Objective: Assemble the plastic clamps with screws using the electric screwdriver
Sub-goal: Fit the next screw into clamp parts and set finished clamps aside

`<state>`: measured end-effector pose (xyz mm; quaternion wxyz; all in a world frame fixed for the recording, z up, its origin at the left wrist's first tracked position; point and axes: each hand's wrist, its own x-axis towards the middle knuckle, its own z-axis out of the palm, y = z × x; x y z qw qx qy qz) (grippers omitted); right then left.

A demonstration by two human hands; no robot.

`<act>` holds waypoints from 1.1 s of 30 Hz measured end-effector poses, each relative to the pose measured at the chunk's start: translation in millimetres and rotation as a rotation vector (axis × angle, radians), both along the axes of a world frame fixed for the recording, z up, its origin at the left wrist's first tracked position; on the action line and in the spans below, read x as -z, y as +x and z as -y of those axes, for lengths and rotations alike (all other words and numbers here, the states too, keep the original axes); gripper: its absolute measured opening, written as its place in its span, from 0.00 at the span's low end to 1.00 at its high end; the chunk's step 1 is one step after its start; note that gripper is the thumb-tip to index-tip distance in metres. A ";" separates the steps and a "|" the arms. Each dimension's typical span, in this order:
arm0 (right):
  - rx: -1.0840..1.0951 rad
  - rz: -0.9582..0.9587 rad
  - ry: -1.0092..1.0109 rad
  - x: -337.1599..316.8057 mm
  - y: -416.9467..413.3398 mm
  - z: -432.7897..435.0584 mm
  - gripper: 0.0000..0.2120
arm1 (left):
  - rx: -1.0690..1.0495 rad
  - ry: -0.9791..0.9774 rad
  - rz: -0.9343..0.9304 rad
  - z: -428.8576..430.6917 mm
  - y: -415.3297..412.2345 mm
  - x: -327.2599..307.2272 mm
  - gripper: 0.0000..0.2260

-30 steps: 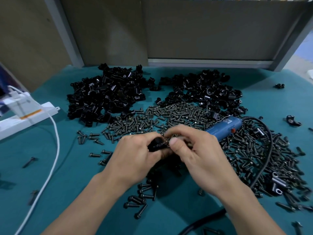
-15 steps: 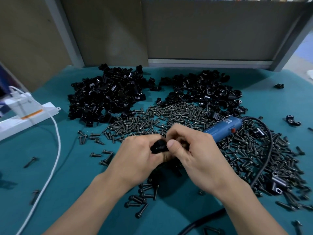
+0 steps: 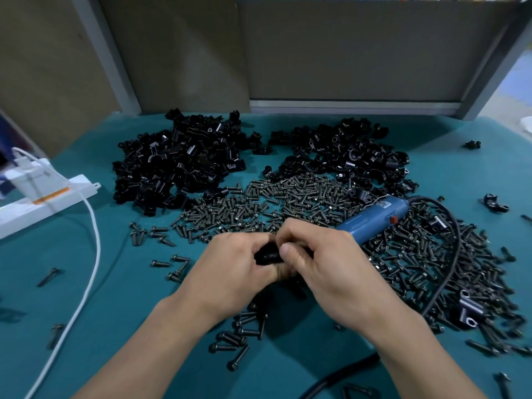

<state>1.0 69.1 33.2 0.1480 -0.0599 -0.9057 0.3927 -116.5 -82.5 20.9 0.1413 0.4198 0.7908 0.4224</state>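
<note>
A small-parts assembly bench in a workshop or factory is shown. The table (image 3: 123,283) is covered in teal cloth and is closed in along its far edge by plain brown partition panels (image 3: 345,53) set in grey metal framing (image 3: 100,53). Black plastic clamps (image 3: 178,165) are heaped in two bulk piles toward the far edge, and hundreds of loose screws (image 3: 288,197) are spread from the middle toward the right edge. A corded blue electric screwdriver (image 3: 374,217) is laid among them, and a white power strip (image 3: 43,203) with a white cable (image 3: 92,254) is placed at the left edge.

Dim, even light; soft shadows beneath the forearms, edges bowed by wide-angle distortion, corners blurred.
</note>
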 end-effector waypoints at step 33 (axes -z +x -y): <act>0.136 -0.107 -0.076 6.2 -2.9 -1.1 0.08 | -0.048 0.314 0.258 1.8 -0.5 -15.1 0.07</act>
